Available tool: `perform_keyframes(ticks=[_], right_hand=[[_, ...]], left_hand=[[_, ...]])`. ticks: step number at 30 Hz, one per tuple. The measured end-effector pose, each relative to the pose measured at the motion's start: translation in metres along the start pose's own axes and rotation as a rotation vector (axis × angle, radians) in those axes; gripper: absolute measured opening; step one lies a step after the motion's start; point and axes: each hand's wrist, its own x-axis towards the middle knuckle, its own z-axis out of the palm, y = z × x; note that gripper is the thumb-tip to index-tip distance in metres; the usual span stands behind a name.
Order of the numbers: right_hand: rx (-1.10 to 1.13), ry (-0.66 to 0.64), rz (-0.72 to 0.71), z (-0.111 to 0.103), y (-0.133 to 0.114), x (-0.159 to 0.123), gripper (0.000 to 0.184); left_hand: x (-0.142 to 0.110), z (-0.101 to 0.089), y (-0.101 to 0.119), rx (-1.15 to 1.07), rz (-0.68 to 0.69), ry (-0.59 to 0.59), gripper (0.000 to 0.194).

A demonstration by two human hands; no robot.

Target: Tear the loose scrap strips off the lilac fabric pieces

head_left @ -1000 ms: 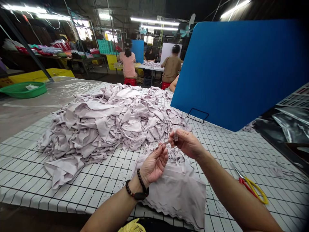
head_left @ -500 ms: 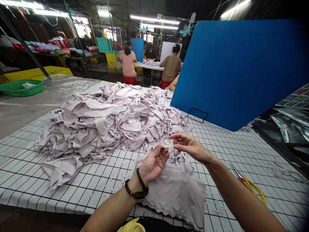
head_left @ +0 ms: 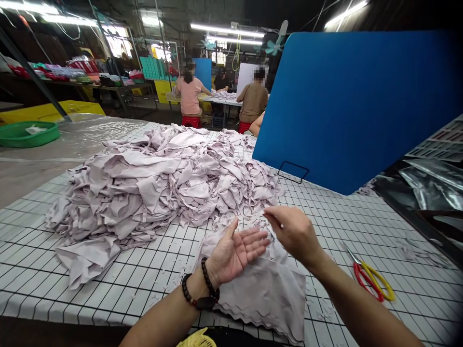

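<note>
Right under the two hands, at the near edge of the worktop, lies a pale lilac garment, spread fairly flat with its wavy hem towards the person. I'd judge it light, soft and limp, a bit stretchy perhaps, hardly fragile; it would fold over on itself if lifted by one corner, so I'd take hold of it at both ends of that hem, or along the right edge, which lies free. At its far end sits a tangle of narrow pale strips, likely just as floppy and easily snagged.

The left hand hovers above the garment, palm up, its grip loosened and the fingers stretched out with nothing in them. The right hand is bent over just beyond, thumb and forefinger close together; whether that grip pinches anything I can't make out.

Half a second ago a pale strip ran between the two hands; now none shows between them, the left fingers have straightened and the right hand has turned over and curled.

Farther out, a big pile of similar cloth fills the left, scissors rest on the right, and a blue board stands beyond
</note>
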Motion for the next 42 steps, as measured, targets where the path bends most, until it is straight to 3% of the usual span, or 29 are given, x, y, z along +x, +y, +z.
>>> perform_keyframes(ticks=[2, 4, 6, 9, 12, 15, 19, 23, 26, 30, 34, 42], right_hand=[[-0.083, -0.028, -0.195, 0.012, -0.01, -0.009, 0.023], [-0.112, -0.083, -0.308, 0.023, -0.019, -0.017, 0.027], [-0.088, -0.133, -0.332, 0.03, -0.028, -0.022, 0.03], [0.116, -0.204, -0.193, 0.029, -0.036, -0.022, 0.028], [0.432, -0.255, 0.151, 0.017, -0.036, -0.016, 0.021], [0.615, -0.35, 0.445, 0.01, -0.034, -0.01, 0.025], [0.667, -0.534, 0.568, 0.018, -0.034, -0.012, 0.025], [0.879, -0.533, 0.656, 0.031, -0.034, -0.013, 0.021], [1.064, -0.431, 0.808, 0.038, -0.031, -0.014, 0.025], [1.156, -0.352, 1.029, 0.05, -0.03, -0.018, 0.03], [1.232, -0.37, 1.07, 0.064, -0.036, -0.02, 0.035], [0.908, -0.361, 0.845, 0.075, -0.048, -0.027, 0.02]], left_hand=[[-0.007, 0.008, -0.003, 0.028, -0.044, -0.058, 0.06], [-0.009, 0.01, -0.005, 0.051, 0.085, -0.022, 0.046], [-0.007, 0.008, -0.005, 0.072, 0.224, 0.08, 0.034], [-0.004, 0.001, 0.002, 0.11, 0.27, 0.181, 0.031], [-0.006, -0.002, 0.009, 0.146, 0.268, 0.146, 0.031], [-0.008, -0.002, 0.013, 0.187, 0.257, 0.082, 0.032], [-0.009, -0.002, 0.017, 0.273, 0.213, 0.005, 0.033], [-0.015, -0.003, 0.025, 0.395, 0.106, -0.035, 0.037], [-0.028, -0.007, 0.035, 0.747, 0.134, 0.032, 0.042], [-0.047, -0.027, 0.036, 1.54, 0.443, 0.322, 0.032], [-0.054, -0.048, 0.024, 1.921, 0.546, 0.44, 0.022], [-0.048, -0.057, 0.017, 1.962, 0.606, 0.463, 0.017]])
